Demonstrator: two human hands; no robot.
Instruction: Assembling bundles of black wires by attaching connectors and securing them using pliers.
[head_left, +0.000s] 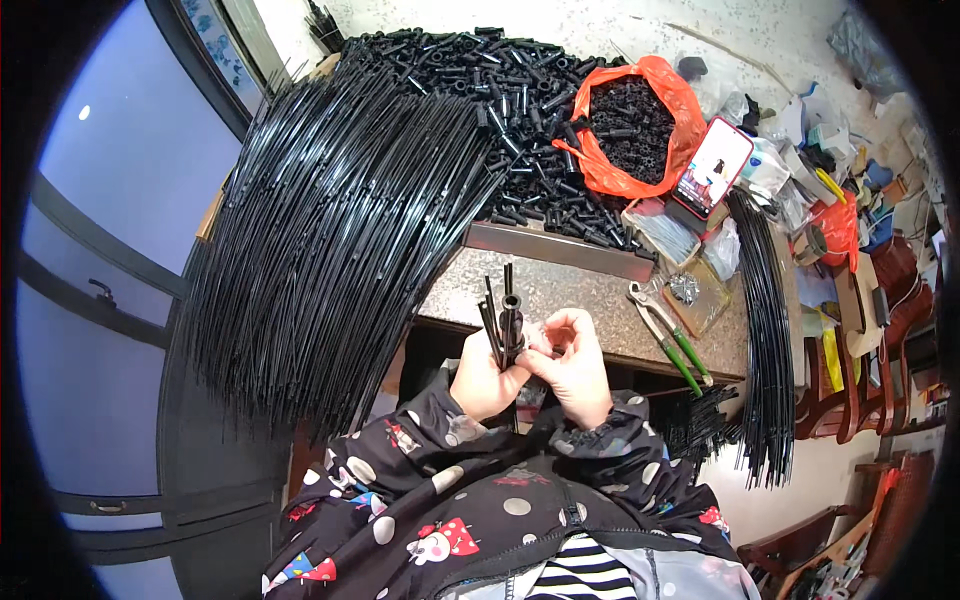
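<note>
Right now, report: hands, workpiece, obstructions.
Left hand closed around thin black rods. Right hand beside upright, open-ended black tube. Green-handled metal pliers lying to the right, clear of both hands.

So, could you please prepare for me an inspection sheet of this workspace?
Surface: brown speckled tabletop, bare near the front, heavily covered behind.
Job's things: short black tubular pieces heaped at the back; long thin black rods fanned on the left, overhanging the edge; orange-red plastic bag, open, full of small black parts.
Clutter: metal pliers with green handles; red-edged phone, screen lit; mixed bags and boxes along the right.
Left hand: closed around several slim black sticks.
Right hand: fingers bent beside the left hand; their hold is unclear.
Cables: nothing seen.
Surroundings: dark-framed door with bluish panels; reddish-brown wooden furniture.
</note>
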